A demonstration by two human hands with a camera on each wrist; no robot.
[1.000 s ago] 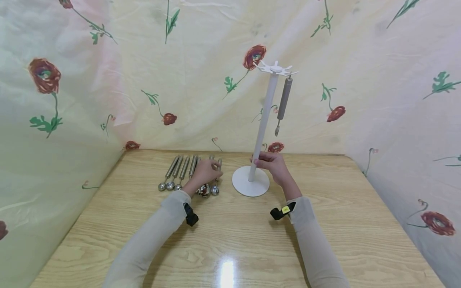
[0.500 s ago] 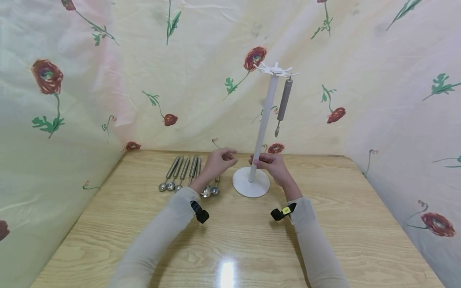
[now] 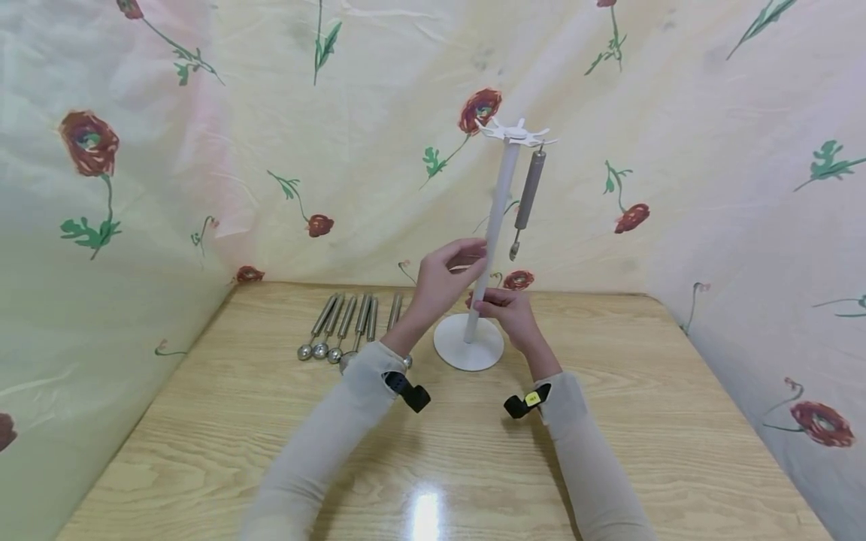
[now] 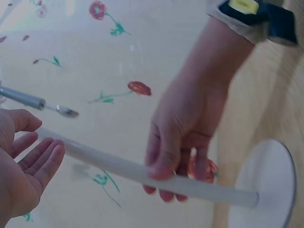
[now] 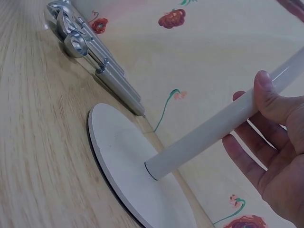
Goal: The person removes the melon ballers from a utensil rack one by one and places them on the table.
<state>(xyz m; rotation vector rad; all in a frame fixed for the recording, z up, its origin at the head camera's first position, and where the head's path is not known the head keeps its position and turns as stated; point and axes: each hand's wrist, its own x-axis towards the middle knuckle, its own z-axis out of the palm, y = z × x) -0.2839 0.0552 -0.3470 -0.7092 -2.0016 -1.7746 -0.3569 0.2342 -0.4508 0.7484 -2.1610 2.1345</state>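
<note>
A white utensil stand [image 3: 499, 199] rises from a round base [image 3: 460, 355] on the table and has a crown of hooks [image 3: 517, 134] on top. From one hook hangs a steel-handled kitchen tool [image 3: 531, 191] with a small scoop-like tip [image 4: 66, 111]. My right hand [image 3: 517, 319] holds the lower pole [image 5: 209, 130] between thumb and fingers. Higher up, my left hand [image 3: 440, 282] has its fingertips right at the pole's left side; in the left wrist view its fingers [image 4: 42, 161] are loosely bent, not wrapped round it.
Several steel utensils with round bowls, such as a scoop [image 3: 320, 350], lie in a row on the wooden table [image 3: 609, 391] left of the base. My left forearm hides part of the row. A flowered cloth [image 3: 379, 150] hangs behind and at both sides.
My left hand has moved from over the utensils rightward and up to the pole. The stand's top and the hanging tool have shifted slightly left. My right hand stays on the pole.
</note>
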